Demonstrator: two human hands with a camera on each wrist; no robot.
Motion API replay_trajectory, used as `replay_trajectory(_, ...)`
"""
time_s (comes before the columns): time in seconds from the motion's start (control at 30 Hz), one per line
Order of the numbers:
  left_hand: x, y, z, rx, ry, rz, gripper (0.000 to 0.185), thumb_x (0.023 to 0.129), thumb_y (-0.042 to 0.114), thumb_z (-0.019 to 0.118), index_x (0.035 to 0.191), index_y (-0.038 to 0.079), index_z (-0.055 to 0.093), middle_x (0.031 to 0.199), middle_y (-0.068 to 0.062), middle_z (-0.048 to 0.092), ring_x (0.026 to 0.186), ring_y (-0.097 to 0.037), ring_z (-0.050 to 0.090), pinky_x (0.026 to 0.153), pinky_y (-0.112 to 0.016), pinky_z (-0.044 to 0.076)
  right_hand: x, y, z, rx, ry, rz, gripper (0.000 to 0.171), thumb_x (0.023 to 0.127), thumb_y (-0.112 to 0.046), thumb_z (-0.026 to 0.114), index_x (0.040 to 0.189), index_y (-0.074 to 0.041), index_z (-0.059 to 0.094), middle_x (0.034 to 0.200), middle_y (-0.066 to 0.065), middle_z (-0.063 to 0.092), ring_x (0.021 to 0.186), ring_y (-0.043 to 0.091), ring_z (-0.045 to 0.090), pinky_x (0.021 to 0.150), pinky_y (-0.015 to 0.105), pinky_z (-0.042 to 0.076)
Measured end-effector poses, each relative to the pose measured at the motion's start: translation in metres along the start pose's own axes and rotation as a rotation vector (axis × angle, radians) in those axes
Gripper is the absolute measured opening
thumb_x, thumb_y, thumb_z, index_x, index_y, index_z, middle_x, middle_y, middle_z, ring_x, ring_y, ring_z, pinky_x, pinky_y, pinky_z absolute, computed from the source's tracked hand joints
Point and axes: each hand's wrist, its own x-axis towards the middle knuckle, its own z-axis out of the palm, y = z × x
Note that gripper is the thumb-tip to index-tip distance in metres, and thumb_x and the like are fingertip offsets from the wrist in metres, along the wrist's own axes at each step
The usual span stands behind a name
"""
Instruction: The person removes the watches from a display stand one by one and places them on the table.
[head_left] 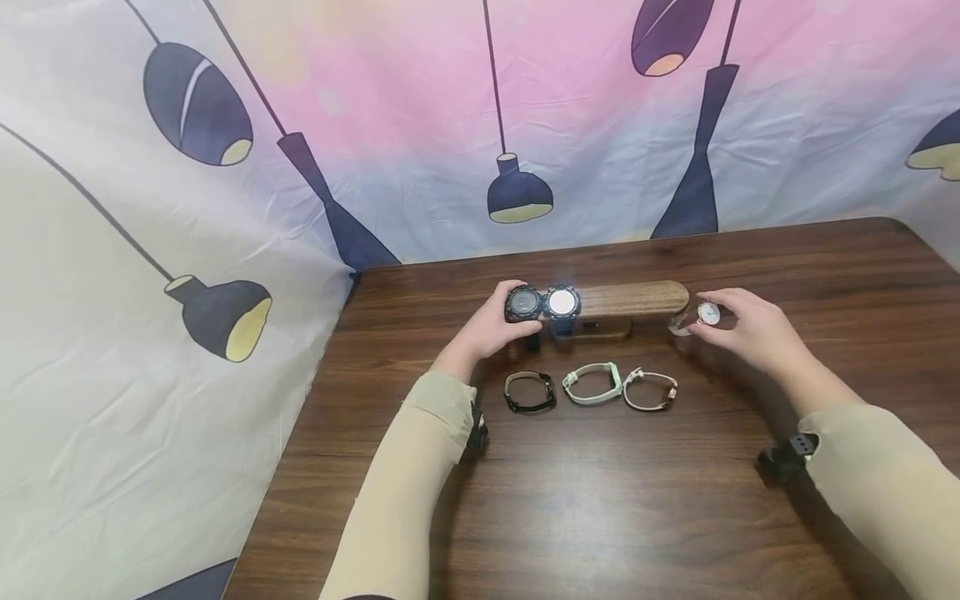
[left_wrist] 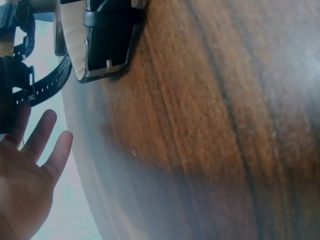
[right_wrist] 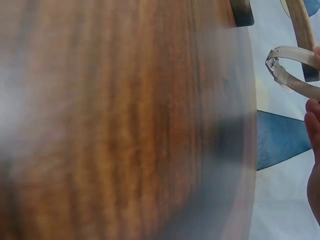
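2 bare hands, left hand [head_left: 491,327] and right hand [head_left: 750,327]. Both forearms in long beige sleeves [head_left: 408,492], snug, smooth fabric, cuffs ending at the wrists. 1 small black camera mount [head_left: 787,457] strapped at each wrist, boxy, dark strap.

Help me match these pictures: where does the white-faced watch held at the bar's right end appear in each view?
Head: the white-faced watch, pinched by the right hand beside the wooden bar.
Left wrist: not in it.
Right wrist: only its pale strap, upper right, by the fingers.
Shared landmark: the wooden table.
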Motion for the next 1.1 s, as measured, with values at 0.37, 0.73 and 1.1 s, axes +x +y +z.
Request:
replay_trajectory(0.37,0.000,0.001,0.000,0.011,0.001,-0.007,0.070,0.082,0.040,0.071,0.137,0.023,0.031,0.128,-0.005,0.048,0.113,-0.018,0.050,0.096,-0.039,0.039,-0.011,-0.005,0.006,0.051,0.043,-0.014,0.045,0.071,-0.014,0.081,0.109,0.002,0.065,0.100,0.013,0.059,0.090,0.029,0.057,0.078,0.044,0.040)
replay_trajectory(0.73,0.000,0.002,0.000,0.015,0.000,-0.002,0.069,0.082,0.040,0.071,0.136,0.022,0.031,0.127,-0.005,0.048,0.113,-0.018,0.050,0.097,-0.038,0.039,-0.016,-0.010,0.004,0.064,-0.008,0.018,0.044,0.077,-0.022,0.078,0.111,0.001,0.062,0.105,0.018,0.058,0.099,0.036,0.055,0.083,0.052,0.040)
replay_trajectory(1.1,0.000,0.002,0.000,0.006,0.003,0.008,0.070,0.082,0.038,0.072,0.136,0.022,0.031,0.128,-0.005,0.048,0.113,-0.018,0.050,0.097,-0.038,0.038,-0.025,-0.010,0.002,0.101,-0.013,0.051,0.044,0.076,-0.021,0.078,0.111,0.001,0.062,0.105,0.017,0.059,0.098,0.035,0.055,0.082,0.051,0.039)
